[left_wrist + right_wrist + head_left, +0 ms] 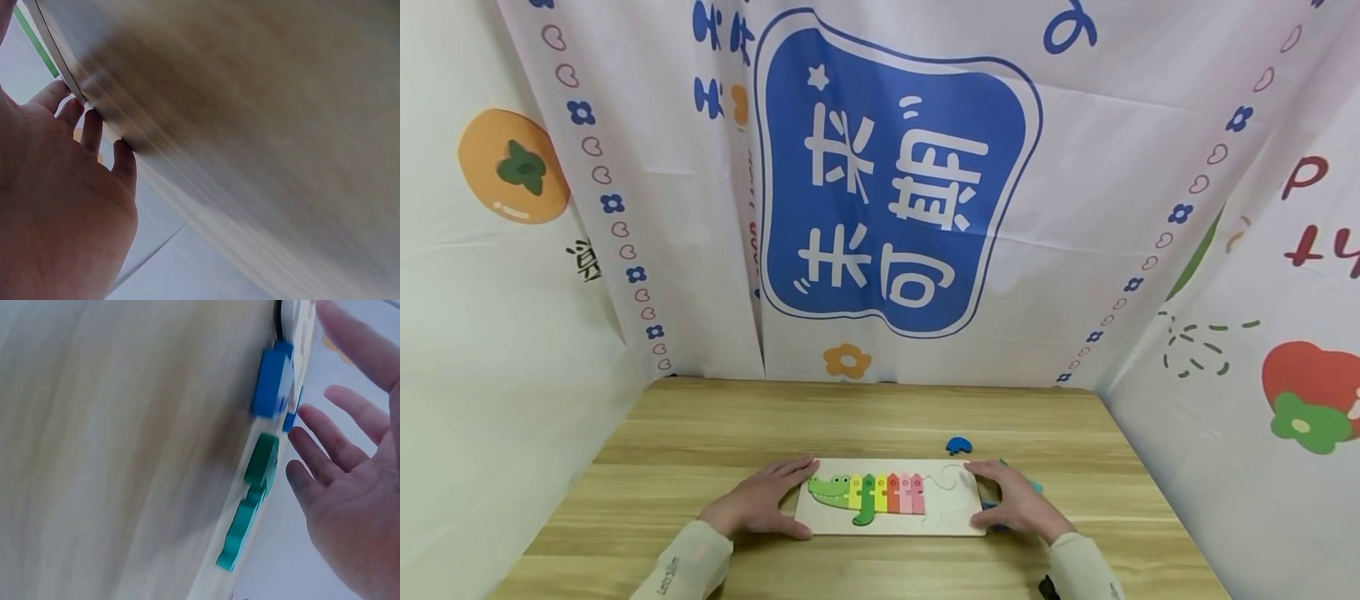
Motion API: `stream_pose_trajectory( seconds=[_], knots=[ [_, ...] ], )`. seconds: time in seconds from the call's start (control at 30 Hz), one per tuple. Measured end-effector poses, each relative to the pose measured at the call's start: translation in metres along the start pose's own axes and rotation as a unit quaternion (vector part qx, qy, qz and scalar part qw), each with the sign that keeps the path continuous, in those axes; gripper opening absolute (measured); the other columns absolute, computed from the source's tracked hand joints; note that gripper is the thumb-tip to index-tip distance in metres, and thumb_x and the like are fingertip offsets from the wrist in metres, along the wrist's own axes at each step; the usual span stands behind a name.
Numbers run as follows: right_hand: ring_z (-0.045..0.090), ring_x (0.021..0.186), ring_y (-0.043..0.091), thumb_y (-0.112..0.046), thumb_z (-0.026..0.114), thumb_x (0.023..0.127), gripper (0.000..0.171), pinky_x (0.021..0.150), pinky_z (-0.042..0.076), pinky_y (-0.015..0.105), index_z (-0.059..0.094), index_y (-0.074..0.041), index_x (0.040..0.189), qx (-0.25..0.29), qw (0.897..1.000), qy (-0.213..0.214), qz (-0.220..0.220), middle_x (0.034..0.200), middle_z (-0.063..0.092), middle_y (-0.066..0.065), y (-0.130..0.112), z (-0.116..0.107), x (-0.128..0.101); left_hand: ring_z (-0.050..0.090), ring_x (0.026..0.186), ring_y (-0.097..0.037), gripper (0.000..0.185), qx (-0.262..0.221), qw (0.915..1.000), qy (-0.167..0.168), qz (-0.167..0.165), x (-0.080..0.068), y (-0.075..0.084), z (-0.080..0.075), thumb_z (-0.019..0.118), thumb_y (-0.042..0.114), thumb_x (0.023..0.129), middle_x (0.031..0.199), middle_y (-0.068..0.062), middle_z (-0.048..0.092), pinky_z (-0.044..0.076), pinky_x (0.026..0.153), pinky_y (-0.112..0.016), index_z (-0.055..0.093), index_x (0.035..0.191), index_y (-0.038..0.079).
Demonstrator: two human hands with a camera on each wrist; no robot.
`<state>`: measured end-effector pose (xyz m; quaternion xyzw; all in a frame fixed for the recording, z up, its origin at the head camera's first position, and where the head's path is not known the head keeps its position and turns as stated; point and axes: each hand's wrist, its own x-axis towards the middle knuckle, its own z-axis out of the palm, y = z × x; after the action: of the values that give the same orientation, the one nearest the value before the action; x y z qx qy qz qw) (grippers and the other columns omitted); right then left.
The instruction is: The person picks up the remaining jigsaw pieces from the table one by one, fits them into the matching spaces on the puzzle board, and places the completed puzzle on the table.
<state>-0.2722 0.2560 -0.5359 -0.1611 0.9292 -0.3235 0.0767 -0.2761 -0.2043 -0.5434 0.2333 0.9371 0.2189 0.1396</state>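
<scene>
- Puzzle board [955, 521]: flat pale wooden rectangle, thin, rounded corners, lying on the table [715, 433] near its front edge, centred between both hands.
- Crocodile figure [867, 493] is set into the board: green head with white teeth toward 9 o'clock, then a row of upright slat-shaped pieces running yellow, green, yellow, orange, red and pink. One green leg drops toward 6 o'clock.
- Toward 3 o'clock the board has bare cut-out outlines, unfilled and light wood in colour.
- Left hand [760, 500]: fingers straight and together, resting flat against the board's 9 o'clock edge, gripping nothing. Left wrist view shows the fingertips [94, 125] at the board's rim, blurred.
- Right hand [1011, 500]: fingers spread and nearly straight, laid on the board's 3 o'clock edge, holding nothing.
- Loose pieces just beside the right hand, at 3 o'clock of the board: a blue blocky piece [272, 381] and a teal, lumpy-edged piece [250, 500], both thick, matte and painted; right wrist view is motion-blurred.
- Small blue half-round piece [958, 446] lies alone on the table at 1 o'clock of the board, apart from it.
- Table: light wood-grain top, smooth, streaky.
- Backdrop cloth [895, 175]: white fabric, creased, printed with a big blue panel, hearts, flowers and fruit.
- Pale long sleeves [685, 567] cover both forearms.
</scene>
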Motion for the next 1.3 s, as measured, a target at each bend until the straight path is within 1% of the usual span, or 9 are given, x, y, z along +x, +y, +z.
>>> stream_pose_trajectory(
  seconds=[0.13,0.33,0.5,0.67,0.93,1.07,1.17,1.23,1.3],
  knots=[
    [0.055,0.134,0.042,-0.023,0.089,0.083,0.063,0.111,0.043,0.064,0.065,-0.012,0.140,-0.018,0.998,0.052,0.024,0.142,0.063,0.013,0.008,-0.006,-0.002,0.029,0.154,-0.044,0.110,0.000,1.0000,-0.002,-0.008,0.001,0.000,0.000,0.081,0.066,0.077,0.171,-0.006,0.028,0.030,0.116,-0.072,0.033,0.163,0.019],
    [0.063,0.117,0.037,-0.020,0.084,0.088,0.048,0.100,0.051,0.061,0.070,-0.009,0.132,-0.052,0.988,0.117,0.082,0.133,0.065,0.018,0.016,-0.012,-0.002,0.029,0.154,-0.044,0.109,0.002,1.0000,-0.004,-0.007,0.001,-0.001,-0.002,0.081,0.065,0.078,0.171,-0.007,0.027,0.030,0.116,-0.072,0.033,0.164,0.020],
    [0.060,0.120,0.045,-0.023,0.086,0.085,0.053,0.103,0.047,0.065,0.069,-0.003,0.132,-0.074,0.986,0.114,0.094,0.129,0.066,0.022,0.018,-0.013,0.000,0.029,0.153,-0.045,0.108,-0.004,1.0000,-0.004,-0.004,0.000,0.001,-0.003,0.082,0.064,0.078,0.171,-0.008,0.028,0.030,0.115,-0.073,0.033,0.164,0.019],
    [0.064,0.112,0.040,-0.026,0.088,0.084,0.055,0.099,0.051,0.063,0.069,-0.002,0.130,-0.114,0.982,0.113,0.099,0.123,0.067,0.022,0.016,-0.010,0.005,0.029,0.154,-0.045,0.108,-0.008,0.9999,-0.005,-0.008,0.000,0.003,-0.004,0.083,0.063,0.078,0.171,-0.008,0.028,0.030,0.116,-0.072,0.033,0.163,0.019],
    [0.064,0.090,0.028,-0.005,0.079,0.078,0.052,0.085,0.057,0.055,0.070,-0.001,0.128,-0.148,0.975,0.122,0.115,0.113,0.068,0.020,0.006,-0.007,0.011,0.029,0.154,-0.044,0.108,-0.004,1.0000,-0.004,-0.005,0.001,0.001,-0.002,0.082,0.064,0.078,0.171,-0.006,0.028,0.030,0.116,-0.072,0.034,0.163,0.019],
    [0.064,0.086,0.024,-0.001,0.079,0.080,0.048,0.079,0.058,0.049,0.069,0.002,0.127,-0.149,0.975,0.128,0.108,0.104,0.070,0.016,0.004,-0.006,0.012,0.030,0.154,-0.042,0.108,-0.005,1.0000,-0.005,-0.006,0.001,-0.001,0.000,0.081,0.066,0.078,0.171,-0.005,0.029,0.030,0.116,-0.071,0.034,0.163,0.019],
    [0.065,0.087,0.023,0.001,0.078,0.081,0.048,0.082,0.059,0.049,0.068,0.005,0.128,-0.144,0.975,0.134,0.105,0.100,0.071,0.014,0.004,-0.006,0.011,0.029,0.154,-0.042,0.108,-0.007,0.9999,-0.008,-0.007,0.002,-0.002,0.001,0.081,0.066,0.078,0.171,-0.004,0.029,0.030,0.116,-0.071,0.034,0.163,0.021],
    [0.065,0.089,0.024,0.002,0.076,0.083,0.047,0.083,0.059,0.048,0.067,0.005,0.130,-0.122,0.978,0.139,0.100,0.103,0.071,0.013,0.004,-0.006,0.011,0.030,0.154,-0.042,0.107,-0.008,0.9999,-0.009,-0.007,0.002,-0.002,0.001,0.081,0.066,0.078,0.171,-0.004,0.029,0.030,0.116,-0.071,0.034,0.163,0.021],
    [0.067,0.093,0.024,0.001,0.074,0.088,0.047,0.083,0.060,0.046,0.064,0.005,0.134,-0.072,0.982,0.143,0.097,0.109,0.070,0.013,0.004,-0.007,0.010,0.030,0.154,-0.042,0.107,-0.009,0.9999,-0.009,-0.005,0.002,-0.002,0.001,0.081,0.066,0.078,0.171,-0.005,0.029,0.030,0.116,-0.071,0.034,0.163,0.021]
  ],
)
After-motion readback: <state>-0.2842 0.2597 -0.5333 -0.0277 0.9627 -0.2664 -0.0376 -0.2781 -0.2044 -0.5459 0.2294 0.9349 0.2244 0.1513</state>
